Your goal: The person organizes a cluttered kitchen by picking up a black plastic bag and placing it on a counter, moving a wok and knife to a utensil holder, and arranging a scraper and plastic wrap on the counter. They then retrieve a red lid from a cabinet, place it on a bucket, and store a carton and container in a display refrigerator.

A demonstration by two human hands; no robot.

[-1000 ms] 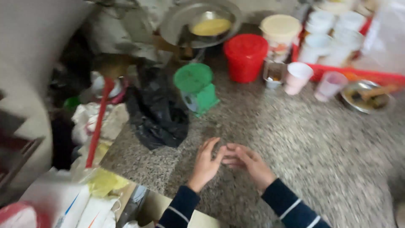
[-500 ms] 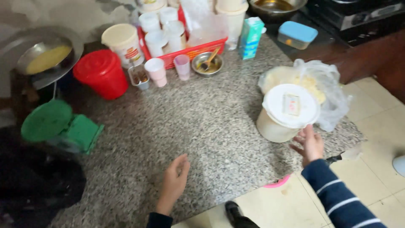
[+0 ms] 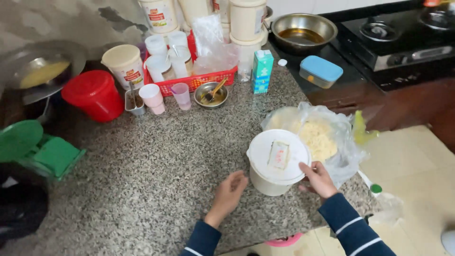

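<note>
Gripping the white tub (image 3: 277, 163) at its lid rim, right hand (image 3: 318, 179); left hand (image 3: 231, 190) open, just beside. Judged: steadying precedes lifting.

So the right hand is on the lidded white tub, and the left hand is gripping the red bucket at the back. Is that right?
Not quite. The head view shows the left hand on the granite counter beside the white tub, far from the red bucket at the back. The right hand is on the tub's lid edge, as you said.
</note>
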